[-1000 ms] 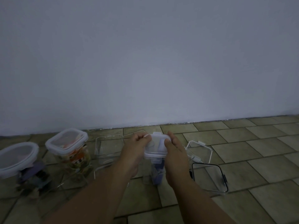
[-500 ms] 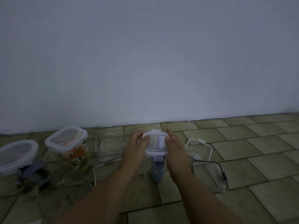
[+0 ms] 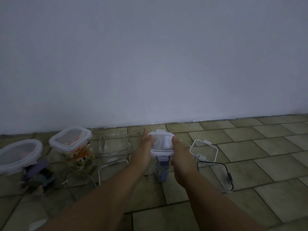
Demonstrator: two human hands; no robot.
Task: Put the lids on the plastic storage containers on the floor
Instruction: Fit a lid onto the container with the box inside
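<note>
A small white-rimmed lid [image 3: 162, 144] with clip flaps lies on top of a tall clear container [image 3: 162, 170] holding bluish contents, on the tiled floor. My left hand [image 3: 144, 150] presses against the lid's left side and my right hand [image 3: 180, 152] against its right side, thumbs on the rim. An open clear square container [image 3: 114, 147] stands just to the left. A loose white-rimmed lid [image 3: 206, 150] and a loose black-rimmed lid [image 3: 216, 175] lie on the floor to the right.
Two lidded containers stand at the left: one with colourful contents [image 3: 75, 147] and a round-lidded one [image 3: 18, 155] at the frame edge. A white wall [image 3: 150, 64] rises close behind the row. Bare tiles [image 3: 266, 147] stretch to the right.
Both hands have lowered the small lid from a tilted hold so it lies flatter on the tall container. The view has shifted slightly.
</note>
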